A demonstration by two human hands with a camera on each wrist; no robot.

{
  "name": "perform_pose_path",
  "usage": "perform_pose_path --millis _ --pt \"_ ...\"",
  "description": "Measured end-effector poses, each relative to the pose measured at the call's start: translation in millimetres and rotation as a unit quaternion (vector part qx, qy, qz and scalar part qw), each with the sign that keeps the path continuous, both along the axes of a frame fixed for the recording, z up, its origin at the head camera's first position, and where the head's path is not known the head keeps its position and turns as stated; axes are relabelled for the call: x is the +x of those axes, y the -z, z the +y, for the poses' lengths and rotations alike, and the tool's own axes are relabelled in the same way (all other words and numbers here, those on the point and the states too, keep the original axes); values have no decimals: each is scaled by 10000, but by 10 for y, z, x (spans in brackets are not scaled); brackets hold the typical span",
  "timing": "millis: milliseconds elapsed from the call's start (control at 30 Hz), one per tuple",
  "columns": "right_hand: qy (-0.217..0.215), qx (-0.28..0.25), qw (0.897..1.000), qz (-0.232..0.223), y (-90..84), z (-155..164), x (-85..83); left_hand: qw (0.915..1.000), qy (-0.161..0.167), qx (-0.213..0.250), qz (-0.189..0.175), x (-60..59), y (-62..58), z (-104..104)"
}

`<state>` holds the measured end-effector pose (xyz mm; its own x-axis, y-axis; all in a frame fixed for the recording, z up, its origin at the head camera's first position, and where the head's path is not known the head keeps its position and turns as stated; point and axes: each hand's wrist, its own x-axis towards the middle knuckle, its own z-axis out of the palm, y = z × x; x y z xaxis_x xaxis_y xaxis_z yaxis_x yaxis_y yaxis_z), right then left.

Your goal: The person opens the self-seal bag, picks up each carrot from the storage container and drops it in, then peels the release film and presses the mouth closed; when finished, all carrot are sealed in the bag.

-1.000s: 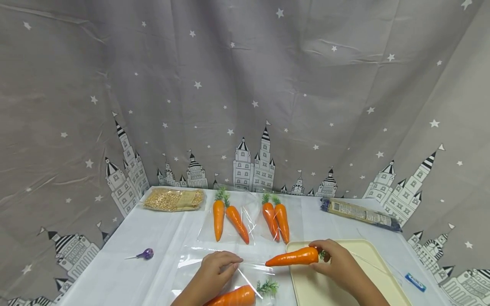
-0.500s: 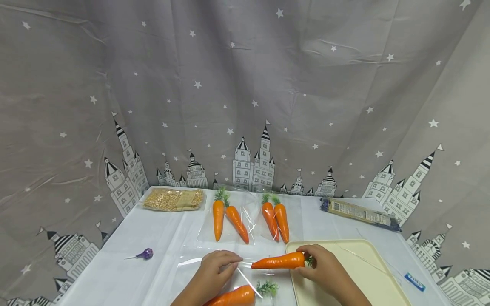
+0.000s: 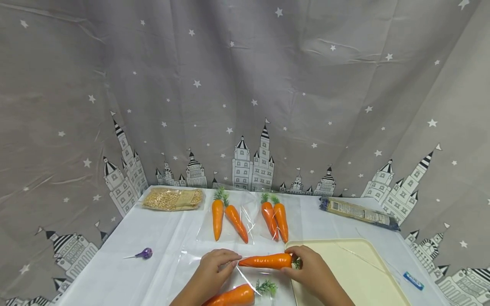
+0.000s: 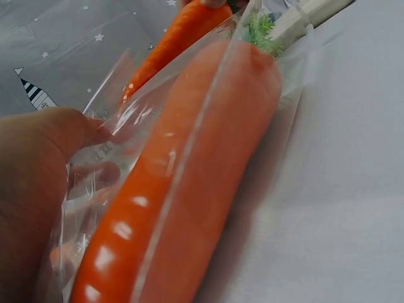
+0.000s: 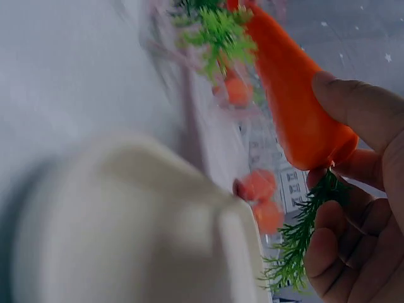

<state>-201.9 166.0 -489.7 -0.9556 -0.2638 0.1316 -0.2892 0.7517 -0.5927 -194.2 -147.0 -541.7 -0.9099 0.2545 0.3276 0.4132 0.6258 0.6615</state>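
Note:
My right hand (image 3: 311, 270) grips an orange carrot (image 3: 268, 261) by its thick leafy end, thumb and fingers on either side. The carrot lies sideways, its tip pointing left close to my left fingertips. With thumb and fingers my left hand (image 3: 214, 272) pinches the edge of a clear plastic bag (image 4: 91, 189). Inside that bag lies another carrot (image 3: 233, 296) with a green top, partly hidden by my left forearm. Whether the held carrot's tip is inside the bag, I cannot tell. Green leaves (image 5: 303, 233) hang below my right fingers in the right wrist view.
A cream tray (image 3: 344, 255) stands at the right. Behind my hands lie two clear bags, each with two carrots (image 3: 217, 219) (image 3: 281, 221). Around them are a bag of kernels (image 3: 172, 199), a long packet (image 3: 357, 212), a lollipop (image 3: 144, 253) and a small blue packet (image 3: 413, 280).
My right hand has moved left from over the tray, bringing the carrot's tip up to my left fingers. My left hand has stayed in place on the bag.

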Motion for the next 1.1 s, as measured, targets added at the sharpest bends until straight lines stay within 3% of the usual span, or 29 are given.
perform_pose_path --millis 467,867,1100 --pt "71 156 9978 -633 48 -320 17 9998 142 92 51 13 -2 13" --pt "54 280 9981 -551 36 -566 58 9993 197 172 -260 -16 -18 14" --pt "22 415 9974 -586 40 -676 39 9996 156 220 -117 -7 -2 13"
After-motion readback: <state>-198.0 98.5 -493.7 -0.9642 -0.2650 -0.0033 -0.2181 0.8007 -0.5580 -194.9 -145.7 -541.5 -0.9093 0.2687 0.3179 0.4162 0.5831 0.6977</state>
